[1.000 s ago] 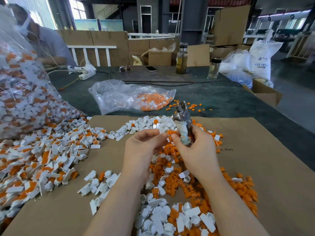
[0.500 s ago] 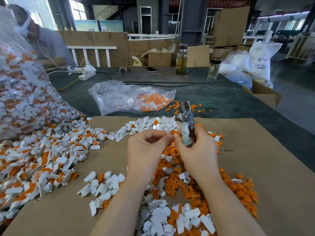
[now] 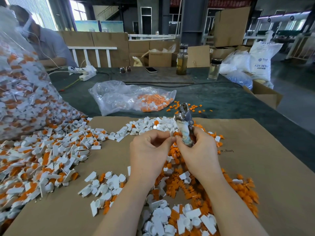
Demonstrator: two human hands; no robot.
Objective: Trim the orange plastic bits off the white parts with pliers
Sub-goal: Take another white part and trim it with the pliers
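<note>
My right hand (image 3: 199,155) is wrapped around the taped handles of the pliers (image 3: 185,125), which stand nearly upright with their metal head pointing toward the far edge of the cardboard sheet (image 3: 255,167). My left hand (image 3: 150,154) has its fingers curled in, pinching a small piece (image 3: 176,134) right against the tip of my right thumb; it looks orange, though my fingers hide most of it. Below my wrists, near the sheet's front edge, lie trimmed white parts (image 3: 170,218) mixed with cut orange bits (image 3: 238,188). Untrimmed white-and-orange parts (image 3: 42,159) spill over the sheet's left edge from a big clear bag (image 3: 22,92). Another white pile (image 3: 146,126) sits at the far edge, just beyond my fingers. On the green table (image 3: 230,99) past the sheet lies a flatter plastic bag (image 3: 127,96) holding orange scraps.
</note>
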